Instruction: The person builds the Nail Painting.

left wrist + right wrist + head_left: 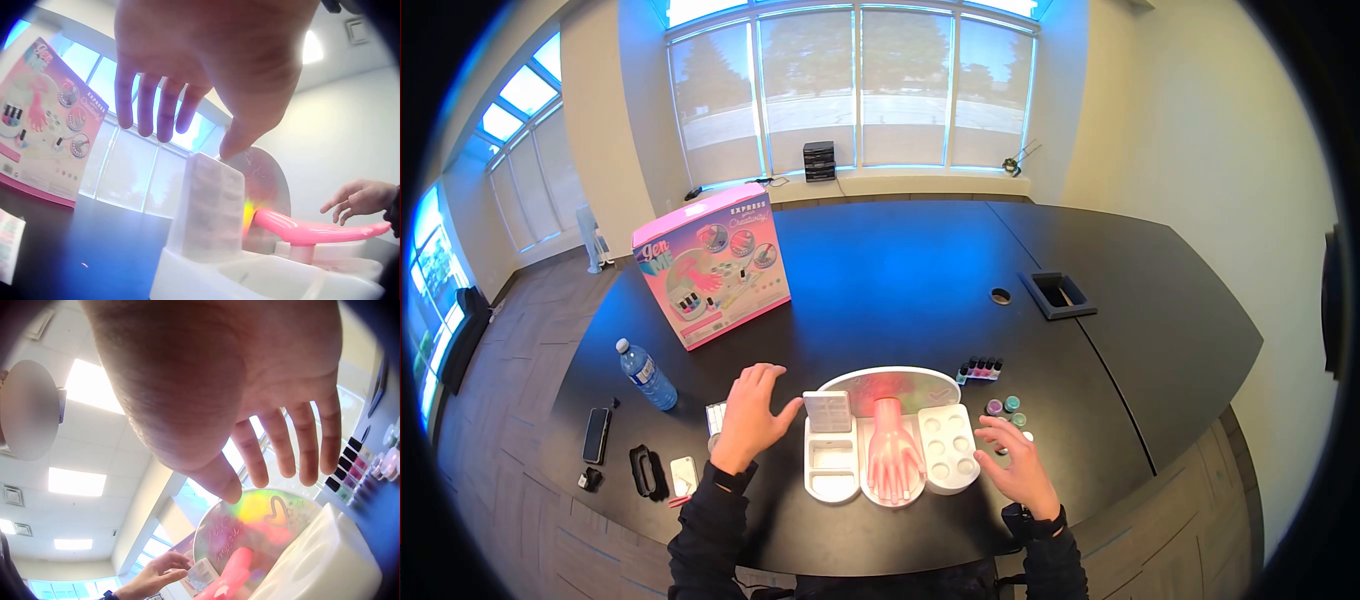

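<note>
My left hand [750, 415] hovers with loosely spread fingers at the left of a white nail-art station [832, 488], its thumb close to a clear compartment lid [828, 411] that stands upright. In the middle of the station a pink model hand [892, 455] lies palm down in front of a shiny rounded back panel [269, 519]. On the right side sits a white tray with round wells [949, 447]. Just beyond that tray my right hand [1017, 465] is held with fingers apart, beside small glitter pots [1013, 405]. Neither hand grips anything.
Several nail polish bottles [981, 370] stand behind the pots. At the left are a pink product box [712, 268], a water bottle [647, 375], a phone [597, 436] and a black strap [644, 471]. A square table opening [1058, 294] lies at the far right.
</note>
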`<state>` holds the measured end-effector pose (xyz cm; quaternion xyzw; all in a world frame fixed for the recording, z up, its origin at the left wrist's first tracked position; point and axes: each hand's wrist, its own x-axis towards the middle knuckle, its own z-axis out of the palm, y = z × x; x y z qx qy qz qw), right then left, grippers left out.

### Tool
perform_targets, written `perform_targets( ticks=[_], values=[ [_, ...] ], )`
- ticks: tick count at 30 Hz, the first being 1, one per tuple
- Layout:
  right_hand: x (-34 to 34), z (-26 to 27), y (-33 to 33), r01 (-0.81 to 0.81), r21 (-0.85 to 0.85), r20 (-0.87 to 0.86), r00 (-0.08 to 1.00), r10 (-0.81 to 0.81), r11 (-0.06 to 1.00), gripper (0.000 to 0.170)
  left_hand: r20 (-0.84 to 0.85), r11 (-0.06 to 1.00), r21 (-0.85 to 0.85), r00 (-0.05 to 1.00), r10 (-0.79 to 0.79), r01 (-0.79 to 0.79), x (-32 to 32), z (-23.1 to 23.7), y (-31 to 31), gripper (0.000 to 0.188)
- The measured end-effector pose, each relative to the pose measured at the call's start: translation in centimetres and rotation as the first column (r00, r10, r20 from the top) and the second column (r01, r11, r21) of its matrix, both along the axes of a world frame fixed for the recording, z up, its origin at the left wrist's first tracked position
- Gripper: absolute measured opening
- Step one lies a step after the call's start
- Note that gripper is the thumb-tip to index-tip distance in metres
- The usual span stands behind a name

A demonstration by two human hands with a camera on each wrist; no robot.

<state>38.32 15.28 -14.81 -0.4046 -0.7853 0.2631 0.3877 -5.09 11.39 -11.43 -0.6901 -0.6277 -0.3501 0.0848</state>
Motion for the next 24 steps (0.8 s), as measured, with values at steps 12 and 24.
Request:
perform_targets(
  ticks=[12, 24],
  values=[
    [0.1, -0.1, 0.1, 0.002, 0.003, -0.005, 1.0, -0.002, 1.0, 0.033, -0.139, 0.942, -0.295, 0.982, 0.125, -0.162, -8.6, -3.0, 0.2, 0.073],
    [0.2, 0.0, 0.0, 0.009, -0.007, -0.011, 1.0, -0.009, 1.0, 0.033, -0.335, 0.81, -0.524, 0.938, 0.088, -0.264, -10.9, -8.1, 2.0, 0.12]
  ],
)
